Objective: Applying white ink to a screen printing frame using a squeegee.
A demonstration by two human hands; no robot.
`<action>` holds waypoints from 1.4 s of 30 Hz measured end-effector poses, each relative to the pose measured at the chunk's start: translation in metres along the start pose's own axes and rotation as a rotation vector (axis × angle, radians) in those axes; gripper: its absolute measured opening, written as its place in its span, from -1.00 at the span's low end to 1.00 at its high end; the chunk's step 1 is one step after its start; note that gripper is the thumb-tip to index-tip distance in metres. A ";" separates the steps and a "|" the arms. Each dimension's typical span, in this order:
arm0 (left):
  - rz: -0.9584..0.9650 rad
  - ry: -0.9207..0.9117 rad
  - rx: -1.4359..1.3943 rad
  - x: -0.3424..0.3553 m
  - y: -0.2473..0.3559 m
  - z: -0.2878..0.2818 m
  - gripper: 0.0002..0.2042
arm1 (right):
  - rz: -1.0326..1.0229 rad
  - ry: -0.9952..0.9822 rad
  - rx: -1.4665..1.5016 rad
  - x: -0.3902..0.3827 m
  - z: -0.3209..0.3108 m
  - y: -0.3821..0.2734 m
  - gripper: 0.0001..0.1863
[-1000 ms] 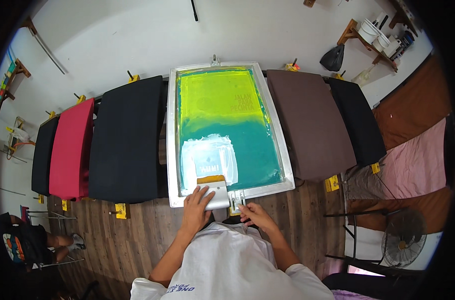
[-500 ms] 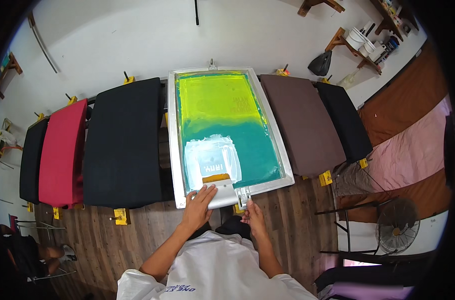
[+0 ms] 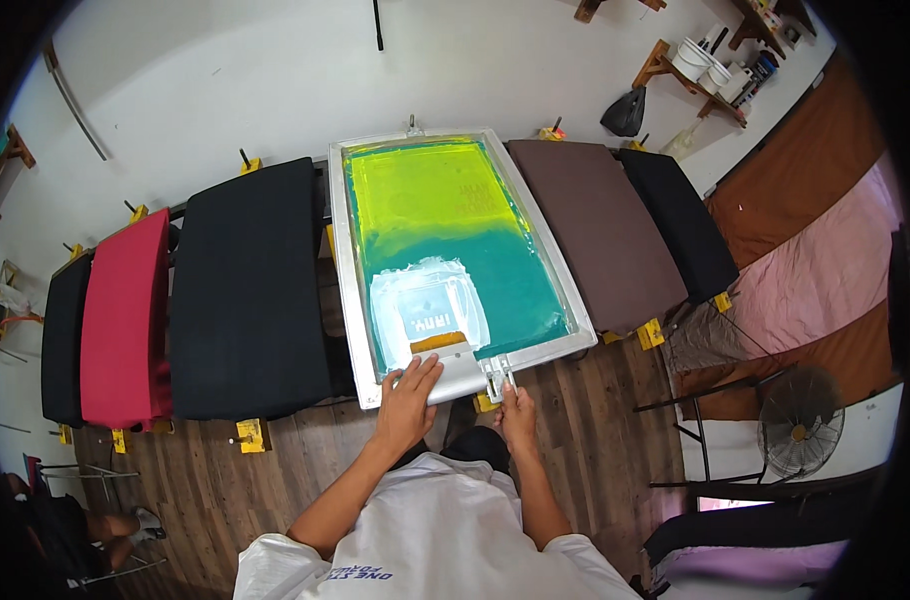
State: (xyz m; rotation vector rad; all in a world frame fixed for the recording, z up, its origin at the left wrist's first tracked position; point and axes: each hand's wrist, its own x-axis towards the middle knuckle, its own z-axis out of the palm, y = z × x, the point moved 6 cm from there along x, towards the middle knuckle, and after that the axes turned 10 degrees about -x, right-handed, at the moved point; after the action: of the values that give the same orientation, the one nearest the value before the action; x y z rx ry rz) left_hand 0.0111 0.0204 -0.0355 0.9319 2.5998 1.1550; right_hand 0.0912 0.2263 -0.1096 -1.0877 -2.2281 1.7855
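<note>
A screen-printing frame (image 3: 565,268) of silver metal lies in front of me, its teal mesh (image 3: 515,290) smeared with yellow-green ink at the far end. White ink surrounds a small design near the front left. Over the near rim rests a squeegee (image 3: 459,373) with a grey metal holder and what looks like an amber blade. My left hand (image 3: 407,408) lies on the squeegee and frame edge with its fingers stretched out. Beside it, my right hand (image 3: 518,415) has its fingers closed on a metal clamp (image 3: 497,378) at the near rim.
Left of the frame stand platens covered in black (image 3: 245,290), red (image 3: 125,315) and black cloth. To its right are a brown platen (image 3: 600,230) and another black one (image 3: 680,225). A fan (image 3: 800,425) stands at right; a person's leg (image 3: 125,525) shows lower left.
My right hand has risen a little, its fingers now straighter up against the clamp. The left hand stays on the near edge. The whole view has shifted and turned slightly.
</note>
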 end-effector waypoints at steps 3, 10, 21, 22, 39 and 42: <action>0.004 0.002 -0.001 0.000 -0.001 -0.001 -0.26 | -0.019 0.036 -0.025 -0.003 0.001 -0.005 -0.60; -0.002 0.035 -0.025 -0.001 0.002 -0.003 -0.28 | -0.112 0.101 -0.137 0.003 0.000 0.006 -0.57; -0.008 0.052 -0.023 -0.002 0.000 0.000 -0.26 | -0.221 0.257 -0.391 0.005 -0.006 0.011 -0.50; -0.016 0.047 -0.030 -0.002 0.000 0.000 -0.26 | -0.221 0.254 -0.391 0.002 -0.005 0.006 -0.50; -0.042 0.013 -0.012 0.000 0.006 -0.005 -0.29 | -0.316 0.281 -0.404 -0.002 -0.008 -0.008 -0.48; -0.051 0.008 -0.008 0.000 0.006 -0.004 -0.29 | -0.297 0.273 -0.401 -0.004 -0.010 -0.009 -0.49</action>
State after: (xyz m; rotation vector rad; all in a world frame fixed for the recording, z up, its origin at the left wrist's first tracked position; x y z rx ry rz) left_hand 0.0125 0.0212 -0.0280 0.8559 2.6071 1.1584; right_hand 0.0942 0.2315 -0.0970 -0.9222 -2.4674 1.0368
